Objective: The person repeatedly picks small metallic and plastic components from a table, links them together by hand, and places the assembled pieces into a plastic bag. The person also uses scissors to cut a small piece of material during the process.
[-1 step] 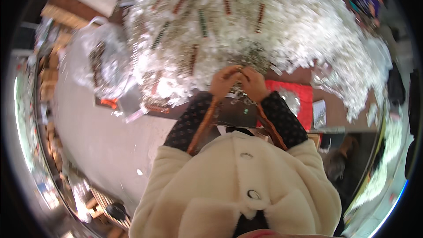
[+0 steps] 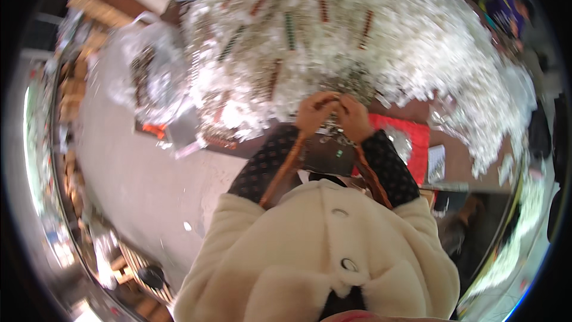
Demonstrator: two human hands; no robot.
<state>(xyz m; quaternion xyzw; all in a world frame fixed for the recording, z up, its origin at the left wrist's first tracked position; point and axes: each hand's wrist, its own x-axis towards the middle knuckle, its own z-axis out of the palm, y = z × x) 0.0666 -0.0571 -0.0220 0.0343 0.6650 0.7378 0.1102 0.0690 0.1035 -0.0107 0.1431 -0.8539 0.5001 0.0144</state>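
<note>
Above the dark table's [image 2: 333,158] near edge, my left hand [image 2: 314,112] and my right hand [image 2: 354,118] meet fingertip to fingertip. Both have their fingers pinched together; whatever lies between them is too small and blurred to name. Just beyond the fingers is a heap of small, shiny, metal-looking pieces [image 2: 357,80]. More such bits lie below the hands. A great pile of small clear plastic packets [image 2: 417,42] spreads over the table, with red strips [image 2: 323,3] and green strips [image 2: 289,30] on top.
To my right, a red sheet [image 2: 420,137] bears clear plastic, beside a small white card [image 2: 436,164]. A clear bag [image 2: 116,83] stands left, near an orange-handled object [image 2: 155,130]. Cartons [image 2: 72,89] line the far left. Another person [image 2: 503,12] is at the far right.
The view has shifted a little, so the whole scene sits slightly further right in the picture. My hands stay together with fingers pinched.
</note>
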